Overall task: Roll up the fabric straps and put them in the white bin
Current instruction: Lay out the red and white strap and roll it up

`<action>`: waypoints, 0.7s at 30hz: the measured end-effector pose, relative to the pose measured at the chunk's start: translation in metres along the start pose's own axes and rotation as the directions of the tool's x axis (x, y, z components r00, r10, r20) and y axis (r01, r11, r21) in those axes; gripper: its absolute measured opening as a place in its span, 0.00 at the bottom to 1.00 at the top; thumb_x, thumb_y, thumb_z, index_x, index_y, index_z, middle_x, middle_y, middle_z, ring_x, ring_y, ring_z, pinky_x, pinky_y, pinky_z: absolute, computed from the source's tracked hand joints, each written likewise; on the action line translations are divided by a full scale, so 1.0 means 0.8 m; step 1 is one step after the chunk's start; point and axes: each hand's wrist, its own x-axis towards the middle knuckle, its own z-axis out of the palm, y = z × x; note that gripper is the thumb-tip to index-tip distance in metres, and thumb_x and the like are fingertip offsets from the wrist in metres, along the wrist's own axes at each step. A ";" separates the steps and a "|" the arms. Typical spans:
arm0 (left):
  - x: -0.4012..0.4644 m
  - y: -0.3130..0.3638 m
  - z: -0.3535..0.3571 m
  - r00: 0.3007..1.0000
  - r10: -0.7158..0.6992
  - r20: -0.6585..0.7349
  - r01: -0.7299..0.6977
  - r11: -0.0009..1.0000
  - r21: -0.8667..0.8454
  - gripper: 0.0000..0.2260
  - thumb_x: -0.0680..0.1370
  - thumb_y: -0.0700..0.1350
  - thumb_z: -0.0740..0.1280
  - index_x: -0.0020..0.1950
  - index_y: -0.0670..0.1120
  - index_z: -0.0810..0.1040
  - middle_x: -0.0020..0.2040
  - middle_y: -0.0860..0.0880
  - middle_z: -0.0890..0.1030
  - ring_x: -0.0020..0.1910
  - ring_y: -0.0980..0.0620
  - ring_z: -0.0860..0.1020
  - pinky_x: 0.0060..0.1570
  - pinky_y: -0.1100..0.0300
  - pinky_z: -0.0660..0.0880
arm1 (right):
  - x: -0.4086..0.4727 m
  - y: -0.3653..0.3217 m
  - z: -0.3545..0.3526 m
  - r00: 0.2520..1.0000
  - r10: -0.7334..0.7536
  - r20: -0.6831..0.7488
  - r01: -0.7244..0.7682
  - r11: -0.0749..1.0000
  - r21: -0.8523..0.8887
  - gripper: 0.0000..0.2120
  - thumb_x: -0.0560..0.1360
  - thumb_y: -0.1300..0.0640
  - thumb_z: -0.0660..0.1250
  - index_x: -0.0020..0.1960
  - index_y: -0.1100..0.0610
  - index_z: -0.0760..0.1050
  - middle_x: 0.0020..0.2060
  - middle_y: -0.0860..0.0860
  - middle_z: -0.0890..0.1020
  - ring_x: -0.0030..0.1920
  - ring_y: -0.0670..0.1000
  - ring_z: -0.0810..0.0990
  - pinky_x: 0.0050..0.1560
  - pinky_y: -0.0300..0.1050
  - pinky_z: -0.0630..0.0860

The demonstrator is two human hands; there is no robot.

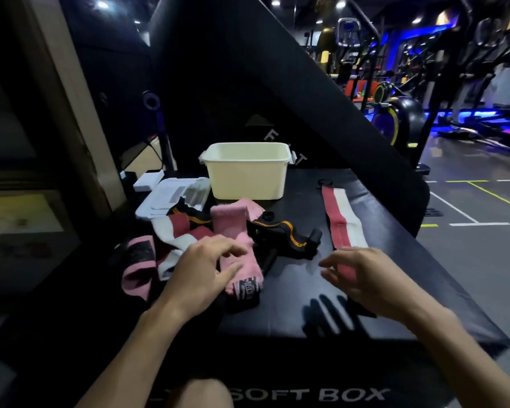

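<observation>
Reaching w/ both hands loose, holding nothing: left hand (202, 270) over pink strap (236, 245), right hand (365, 278) by red & white strap (343, 222). Straps look soft, light, floppy; grab an end. White bin (248, 172) sits behind.

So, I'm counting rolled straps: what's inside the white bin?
Nothing shows in the white bin. Only the upper inner walls near the rim are visible, and they are bare; the front wall hides the bottom, so a low roll there could go unseen.
</observation>
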 end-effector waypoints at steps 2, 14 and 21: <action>-0.002 -0.019 -0.025 0.994 -0.047 -0.095 0.054 0.996 0.072 0.10 0.74 0.41 0.77 0.52 0.53 0.85 0.49 0.60 0.83 0.50 0.56 0.78 0.53 0.58 0.74 | 0.022 -0.022 0.017 0.997 -0.054 0.048 0.053 0.998 0.034 0.07 0.78 0.47 0.70 0.54 0.46 0.84 0.48 0.40 0.85 0.47 0.42 0.80 0.47 0.35 0.71; 0.015 -0.101 -0.074 0.952 -0.306 -0.016 0.272 0.819 0.506 0.13 0.81 0.45 0.69 0.63 0.58 0.81 0.62 0.58 0.80 0.61 0.50 0.77 0.58 0.54 0.68 | 0.094 -0.123 0.119 0.940 -0.271 0.205 0.232 0.953 0.195 0.25 0.78 0.45 0.67 0.74 0.43 0.69 0.71 0.43 0.71 0.70 0.48 0.70 0.69 0.49 0.71; 0.046 -0.094 -0.090 0.954 -0.228 -0.196 0.276 0.922 0.272 0.04 0.80 0.47 0.71 0.53 0.56 0.83 0.50 0.56 0.86 0.51 0.47 0.83 0.49 0.52 0.79 | 0.092 -0.117 0.136 0.935 -0.280 0.218 0.242 0.953 0.184 0.24 0.79 0.43 0.65 0.74 0.45 0.69 0.69 0.42 0.73 0.67 0.48 0.74 0.65 0.47 0.74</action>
